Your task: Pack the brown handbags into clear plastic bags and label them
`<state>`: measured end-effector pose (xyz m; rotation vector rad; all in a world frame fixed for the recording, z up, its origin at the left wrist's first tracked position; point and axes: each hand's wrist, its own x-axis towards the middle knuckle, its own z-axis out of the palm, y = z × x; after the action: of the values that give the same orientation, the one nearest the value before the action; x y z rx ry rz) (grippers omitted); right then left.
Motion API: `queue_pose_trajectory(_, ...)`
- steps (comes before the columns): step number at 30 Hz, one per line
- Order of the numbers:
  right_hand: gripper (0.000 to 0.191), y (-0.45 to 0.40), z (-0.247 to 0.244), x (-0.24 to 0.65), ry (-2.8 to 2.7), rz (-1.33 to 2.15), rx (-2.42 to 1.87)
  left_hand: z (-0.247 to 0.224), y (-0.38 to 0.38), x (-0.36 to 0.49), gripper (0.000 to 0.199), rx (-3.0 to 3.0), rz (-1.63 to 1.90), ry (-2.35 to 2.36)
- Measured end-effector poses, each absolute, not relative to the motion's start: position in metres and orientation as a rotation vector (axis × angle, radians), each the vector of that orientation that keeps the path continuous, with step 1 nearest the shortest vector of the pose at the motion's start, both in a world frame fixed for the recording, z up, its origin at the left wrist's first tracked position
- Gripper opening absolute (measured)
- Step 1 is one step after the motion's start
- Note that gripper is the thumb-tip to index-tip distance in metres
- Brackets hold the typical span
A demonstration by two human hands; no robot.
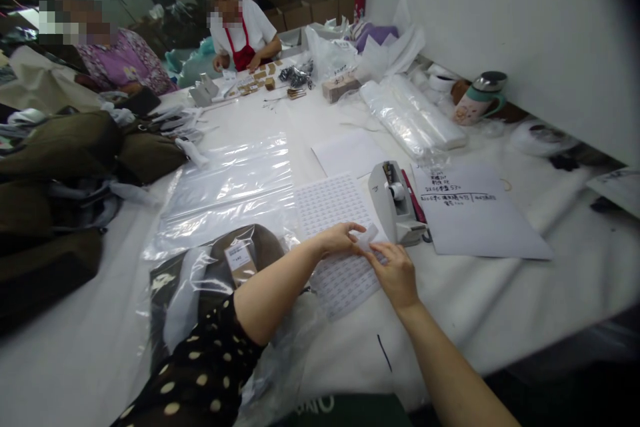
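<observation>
White rectangular printed-paper sheet [327,205]: lies flat; keep it square.
Left hand [340,238], right hand [399,273]: fingertips pinched together on small translucent strip [369,235], blurred, maybe tape; handle edges only.

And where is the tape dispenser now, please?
In the head view, the tape dispenser sits right of centre, beyond the right hand, between the printed sheet and the handwritten paper.

We've got bare table [480,300] right of the right hand [397,273]; tape dispenser [381,203] blocks us just beyond it.
</observation>
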<state>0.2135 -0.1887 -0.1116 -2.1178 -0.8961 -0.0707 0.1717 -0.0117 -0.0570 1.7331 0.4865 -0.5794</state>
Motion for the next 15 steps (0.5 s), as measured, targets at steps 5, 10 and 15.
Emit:
queue_pose_trajectory(5,0.007,-0.192,-0.104,0.208,-0.918,-0.022,-2.107,-0.05,-0.027,0.167,0.053,1.777,-0.492,0.493)
queue_pose_trajectory(10,0.018,-0.191,-0.102,0.202,-0.908,-0.018,-2.092,-0.046,-0.037,0.167,0.035,1.976,-0.41,0.556)
queue_pose_trajectory(15,0.019,-0.19,-0.1,0.197,-0.916,-0.047,-2.076,-0.047,-0.037,0.168,0.03,2.103,-0.357,0.564)
